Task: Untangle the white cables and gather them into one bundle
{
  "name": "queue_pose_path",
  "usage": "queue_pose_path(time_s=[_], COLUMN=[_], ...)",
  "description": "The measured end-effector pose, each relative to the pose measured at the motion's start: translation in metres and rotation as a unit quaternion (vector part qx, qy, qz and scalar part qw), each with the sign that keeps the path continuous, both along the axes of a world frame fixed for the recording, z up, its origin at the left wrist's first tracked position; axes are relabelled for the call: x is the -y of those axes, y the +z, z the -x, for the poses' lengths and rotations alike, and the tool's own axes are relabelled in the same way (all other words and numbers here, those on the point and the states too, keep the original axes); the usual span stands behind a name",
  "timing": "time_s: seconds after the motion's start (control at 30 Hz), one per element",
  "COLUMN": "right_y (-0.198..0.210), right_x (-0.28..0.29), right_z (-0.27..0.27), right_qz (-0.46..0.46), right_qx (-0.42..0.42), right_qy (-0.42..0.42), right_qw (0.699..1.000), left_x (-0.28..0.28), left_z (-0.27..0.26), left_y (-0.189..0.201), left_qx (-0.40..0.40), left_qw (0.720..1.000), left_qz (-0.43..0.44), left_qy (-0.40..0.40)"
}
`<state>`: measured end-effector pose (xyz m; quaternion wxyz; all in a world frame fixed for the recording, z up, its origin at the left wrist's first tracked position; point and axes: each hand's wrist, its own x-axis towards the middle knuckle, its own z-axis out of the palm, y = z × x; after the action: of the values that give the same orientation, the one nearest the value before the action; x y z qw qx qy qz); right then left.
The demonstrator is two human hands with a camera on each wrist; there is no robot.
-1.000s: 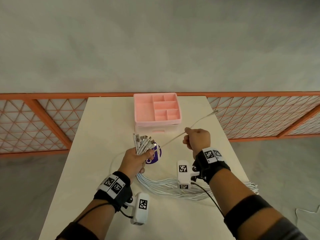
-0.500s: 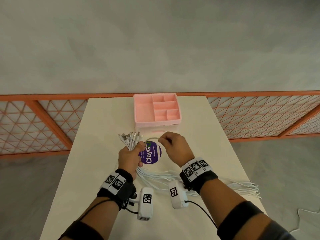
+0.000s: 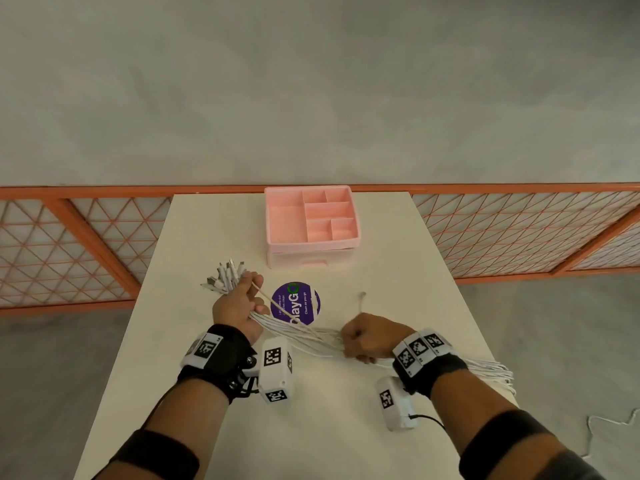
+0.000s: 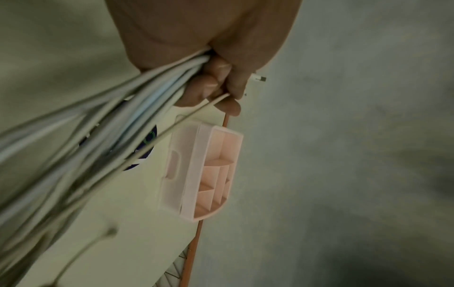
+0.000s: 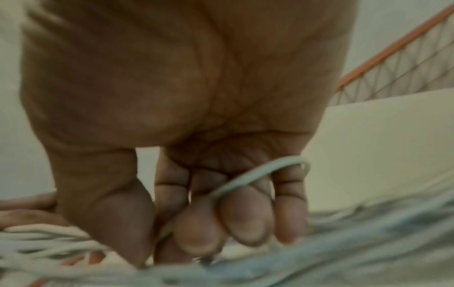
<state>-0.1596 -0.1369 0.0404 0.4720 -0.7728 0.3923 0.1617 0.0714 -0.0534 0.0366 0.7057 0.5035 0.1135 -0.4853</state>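
A thick bundle of white cables (image 3: 311, 336) runs across the cream table (image 3: 214, 237) from left to right. My left hand (image 3: 239, 303) grips the bundle just below the plugs (image 3: 225, 277), which fan out above my fist; the left wrist view shows my fingers (image 4: 209, 83) curled round the cables (image 4: 137, 101). One thin cable (image 3: 273, 301) runs taut from my left thumb to my right hand (image 3: 372, 337). My right hand's curled fingers (image 5: 245, 219) hold this single cable (image 5: 260, 172) looped over them, just above the bundle. Its free end (image 3: 362, 296) sticks up. The bundle's far ends (image 3: 491, 372) hang over the table's right edge.
A pink compartment organiser (image 3: 311, 223) with a drawer stands at the table's far middle. A round purple sticker (image 3: 295, 303) lies on the table between my hands. An orange lattice fence (image 3: 519, 230) runs behind the table, above a grey floor.
My right hand brought the single cable in to the left hand, then drew back right and down to the bundle's middle. My left hand shifted a little left with the plugs.
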Motion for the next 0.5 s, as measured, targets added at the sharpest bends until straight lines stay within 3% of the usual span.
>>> queue_pose_path(time_s=[0.1,0.27,0.43,0.5], right_y=[-0.012,-0.026,-0.043,-0.048], right_x=[0.012,0.029,0.041,0.045], right_z=[0.036,0.089,0.106,0.096], right_qz=[-0.009,0.01,0.137,0.187], right_qx=[-0.109,-0.212,-0.299,-0.295], right_qy=[-0.02,-0.087,-0.092,-0.072], right_qw=[0.994,0.973,0.94,0.934], left_x=[0.003,0.005,0.006,0.006], left_z=[0.002,0.005,0.007,0.009], left_y=[0.002,0.001,0.001,0.001], left_qx=[0.008,0.007,0.022,0.05], left_qw=[1.0,1.0,1.0,0.998], left_qz=[0.013,0.019,0.016,0.018], left_qy=[0.009,0.009,0.005,-0.015])
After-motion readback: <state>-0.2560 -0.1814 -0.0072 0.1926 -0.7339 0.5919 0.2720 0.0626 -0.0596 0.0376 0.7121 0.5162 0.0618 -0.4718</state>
